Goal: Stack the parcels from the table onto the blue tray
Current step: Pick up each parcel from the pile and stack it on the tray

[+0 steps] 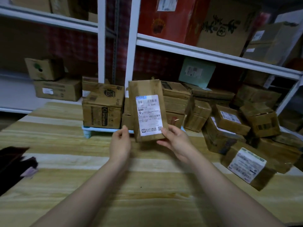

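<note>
My right hand grips the lower right corner of a long brown parcel with a white shipping label, held upright above the table. Just left of the parcel's lower edge is my left hand, fingers loosely curled and holding nothing; whether it touches the parcel I cannot tell. Behind the parcel, the light blue tray stands on short legs and carries a big cardboard box plus more boxes stacked to the right. Loose parcels lie piled on the table at the right.
The wooden table runs toward me. A labelled parcel lies at the right edge. A dark cloth item sits at the left edge. White metal shelves with cartons stand behind the table.
</note>
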Motion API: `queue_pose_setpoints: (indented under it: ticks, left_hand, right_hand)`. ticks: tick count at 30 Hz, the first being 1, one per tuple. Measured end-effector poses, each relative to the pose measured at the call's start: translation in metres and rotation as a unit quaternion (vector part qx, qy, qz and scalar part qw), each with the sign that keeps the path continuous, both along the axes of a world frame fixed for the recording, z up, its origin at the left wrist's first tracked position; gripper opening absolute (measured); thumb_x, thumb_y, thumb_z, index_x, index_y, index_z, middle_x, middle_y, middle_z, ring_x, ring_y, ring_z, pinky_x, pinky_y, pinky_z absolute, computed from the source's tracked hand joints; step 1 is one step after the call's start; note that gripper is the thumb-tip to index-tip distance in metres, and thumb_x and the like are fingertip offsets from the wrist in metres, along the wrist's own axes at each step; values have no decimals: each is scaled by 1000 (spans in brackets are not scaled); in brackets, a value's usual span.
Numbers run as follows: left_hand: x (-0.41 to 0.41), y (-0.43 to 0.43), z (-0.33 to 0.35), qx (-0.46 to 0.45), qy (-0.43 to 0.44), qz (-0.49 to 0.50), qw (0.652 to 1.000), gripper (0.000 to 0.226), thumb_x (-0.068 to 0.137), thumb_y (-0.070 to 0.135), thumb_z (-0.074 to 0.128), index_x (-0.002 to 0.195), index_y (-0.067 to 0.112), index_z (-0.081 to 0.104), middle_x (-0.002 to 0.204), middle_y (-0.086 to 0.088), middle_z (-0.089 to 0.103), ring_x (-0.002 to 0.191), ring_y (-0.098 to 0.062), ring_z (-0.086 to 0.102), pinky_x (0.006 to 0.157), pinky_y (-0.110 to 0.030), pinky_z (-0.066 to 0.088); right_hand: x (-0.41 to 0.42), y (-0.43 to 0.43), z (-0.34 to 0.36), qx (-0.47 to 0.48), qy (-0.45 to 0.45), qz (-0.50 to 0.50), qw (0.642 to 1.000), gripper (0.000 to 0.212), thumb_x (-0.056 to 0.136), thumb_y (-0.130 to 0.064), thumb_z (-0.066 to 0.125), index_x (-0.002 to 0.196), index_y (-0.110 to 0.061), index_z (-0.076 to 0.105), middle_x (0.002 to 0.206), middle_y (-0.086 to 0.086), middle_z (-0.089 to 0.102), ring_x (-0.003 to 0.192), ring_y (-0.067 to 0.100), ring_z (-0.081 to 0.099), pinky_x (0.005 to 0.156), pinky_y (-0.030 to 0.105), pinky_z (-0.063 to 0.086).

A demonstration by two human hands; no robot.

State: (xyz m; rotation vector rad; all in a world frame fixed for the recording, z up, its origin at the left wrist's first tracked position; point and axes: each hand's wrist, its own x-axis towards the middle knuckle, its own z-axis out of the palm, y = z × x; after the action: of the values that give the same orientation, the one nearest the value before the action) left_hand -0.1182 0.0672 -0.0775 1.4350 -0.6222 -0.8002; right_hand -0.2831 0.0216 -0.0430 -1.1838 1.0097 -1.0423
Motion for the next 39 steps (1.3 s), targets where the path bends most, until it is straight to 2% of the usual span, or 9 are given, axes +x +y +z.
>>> queue_pose_setpoints:
  ticks: [3,7,11,16,23,28,32,37,39]
  left_hand:
    - [13,-8,-8,32,19,15,999,36,100,35,44,91,5,61,91,-25,65,104,-46,60,92,-49,49]
    - [17,-15,-10,91,73,-10,993,47,99,26,51,140,5,43,130,-14,57,121,-34,53,104,-37,39]
    - [16,-25,-12,85,155,-21,984,57,95,25,55,147,14,35,129,-14,58,120,-33,55,107,-45,42]
    - [17,-37,-18,53,186,-27,981,41,87,9,54,128,8,53,91,-6,63,83,-23,59,88,-33,49]
    - [14,-41,-15,30,224,-3,974,20,91,-6,52,81,12,55,84,-6,60,92,-22,59,101,-37,48]
    - [15,-35,-6,13,268,-16,963,32,95,-7,45,126,1,51,89,-4,62,105,-19,64,100,-32,49]
    - [14,-34,-6,26,260,-13,965,24,95,-6,48,116,1,56,91,-6,64,93,-15,66,96,-30,51]
    - [15,-34,-10,49,216,-18,975,13,93,-3,54,94,7,61,90,-7,64,86,-15,64,93,-30,51]
    - [15,-36,-13,75,165,-16,983,16,92,3,56,106,7,62,99,-11,66,92,-21,63,95,-34,50]
  right_hand:
    - [28,-12,12,47,-33,-21,998,32,99,-12,59,127,4,57,110,10,68,87,16,68,81,32,60]
    - [58,-31,35,71,-16,-61,996,35,99,-19,61,127,2,59,114,9,64,65,16,68,82,27,58]
    - [73,-45,51,73,-34,-98,992,29,99,-14,61,123,2,60,119,9,61,65,16,64,90,31,57]
    - [83,-49,46,68,-50,-138,987,25,96,-5,62,119,5,60,115,10,63,65,13,60,96,33,55]
    - [79,-60,31,31,8,-213,977,39,90,-10,72,126,-3,57,80,1,59,59,12,61,75,25,59]
    - [79,-67,25,27,59,-244,968,22,92,-20,70,114,-16,68,92,1,69,66,12,59,57,25,53]
    - [79,-70,19,35,70,-260,963,15,91,-20,69,106,-21,74,104,1,74,88,17,66,93,36,57]
    - [77,-70,18,45,68,-256,963,8,92,-22,66,95,-20,73,86,2,69,71,16,60,76,30,54]
    - [73,-68,17,49,68,-255,963,10,93,-19,61,92,-20,72,78,1,64,63,15,55,70,30,52]
